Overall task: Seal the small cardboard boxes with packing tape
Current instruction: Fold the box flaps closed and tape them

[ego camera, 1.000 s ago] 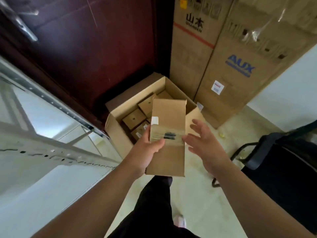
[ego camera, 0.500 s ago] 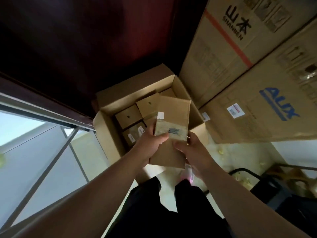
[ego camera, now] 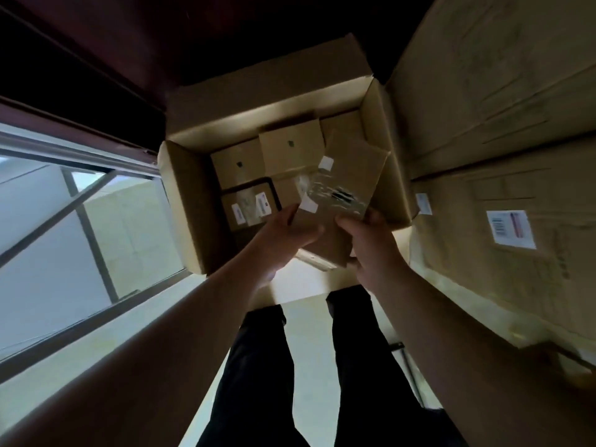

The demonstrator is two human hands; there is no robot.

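Left grip and right grip, both closed round the near end of a small cardboard box: thumbs lie on its top face, fingers curl beneath. The box is held in the air, tilted, above the near right part of an open carton that stands on the floor. A band of clear packing tape already crosses its top, so the step in hand is judged to be setting a sealed box down among the others.

To do this well, level the box first, aim for the free space beside the packed boxes, lower it flat, and keep the thumbs off the tape so that the band is not lifted.

The box is flat-sided, sharp-edged and rectangular, of matt brown corrugated card. The tape is glossy and wrinkled, catching light, with small white labels at its ends and a dark printed mark under it. Inside the carton lie plain small boxes and one with white labels. Tall printed cartons stand just beside, to the right
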